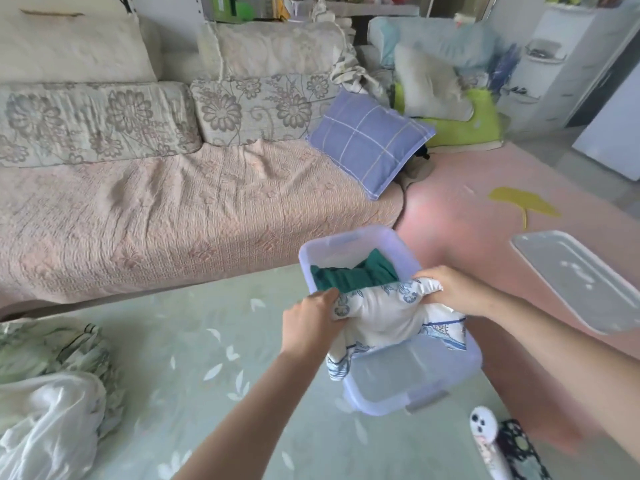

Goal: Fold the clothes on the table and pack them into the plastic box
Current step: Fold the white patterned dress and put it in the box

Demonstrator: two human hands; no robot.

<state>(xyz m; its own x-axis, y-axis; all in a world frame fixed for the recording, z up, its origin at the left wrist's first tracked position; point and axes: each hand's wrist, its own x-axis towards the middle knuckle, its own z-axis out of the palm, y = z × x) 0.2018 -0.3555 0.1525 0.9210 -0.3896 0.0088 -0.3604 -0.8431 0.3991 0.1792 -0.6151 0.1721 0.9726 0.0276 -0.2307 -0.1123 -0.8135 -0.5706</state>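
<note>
A clear plastic box (349,239) sits at the right edge of the pale green table (194,341). A folded dark green garment (356,273) lies in its far end. Over the middle of the box I hold a folded white garment with blue flower print (384,317). My left hand (311,318) grips its left end and my right hand (450,285) grips its right end. Part of the cloth hangs over the box's near left rim. The near end of the box shows a bare bottom.
Unfolded white and green-patterned clothes (48,386) lie heaped at the table's left. The box lid (581,282) rests on the pink floor to the right. A sofa with a blue pillow (370,142) stands behind the table. Small items (498,445) lie at the table's near right corner.
</note>
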